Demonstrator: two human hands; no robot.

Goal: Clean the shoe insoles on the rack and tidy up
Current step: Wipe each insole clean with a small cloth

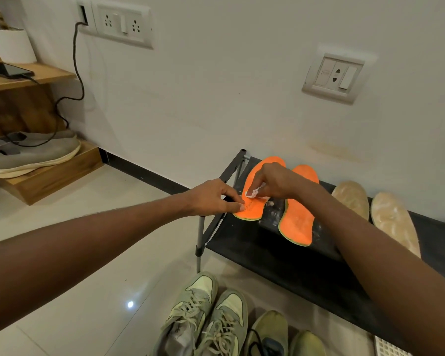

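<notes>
Two orange insoles lie on the black shoe rack (280,255). My left hand (211,197) pinches the heel end of the left orange insole (254,209) and holds it down. My right hand (275,182) grips a small crumpled white wipe (253,193) and presses it onto that same insole near the heel. The right orange insole (298,222) lies beside it, with white powdery marks on the rack around it. Two beige insoles (393,222) lie further right on the rack, partly hidden by my right forearm.
Greenish sneakers (206,319) and another pair (280,335) stand on the floor in front of the rack. Grey shoes (34,152) sit on a wooden step at left, with a cable trailing over them. A white grid object (388,348) shows at the bottom right.
</notes>
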